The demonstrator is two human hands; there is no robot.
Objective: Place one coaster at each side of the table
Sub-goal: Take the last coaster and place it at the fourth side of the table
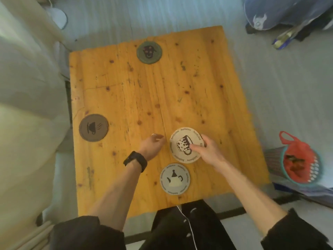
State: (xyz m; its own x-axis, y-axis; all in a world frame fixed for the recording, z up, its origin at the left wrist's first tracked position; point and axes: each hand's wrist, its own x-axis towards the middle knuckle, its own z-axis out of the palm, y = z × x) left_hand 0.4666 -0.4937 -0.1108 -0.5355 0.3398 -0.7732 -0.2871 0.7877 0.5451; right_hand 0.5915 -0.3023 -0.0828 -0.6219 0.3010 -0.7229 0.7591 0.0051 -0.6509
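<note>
On the wooden table (198, 87) lie several round coasters. A green one with a face (149, 52) sits near the far edge. A brown one with a steaming cup (93, 127) lies at the left edge. A pale teapot coaster (175, 178) rests near the front edge. My right hand (207, 150) grips a pale mug coaster (182, 141) right of the table's middle, thumb on top, fingers at its right rim. My left hand (152, 146), with a ring and a black wristband, hovers just left of that coaster, fingers loosely apart and holding nothing.
A teal basket with a red bag (299, 159) stands on the floor to the right of the table. A blue bag (281, 11) lies at the back right. Pale fabric (27, 87) runs along the table's left side. My dark clothing (180, 230) meets the front edge.
</note>
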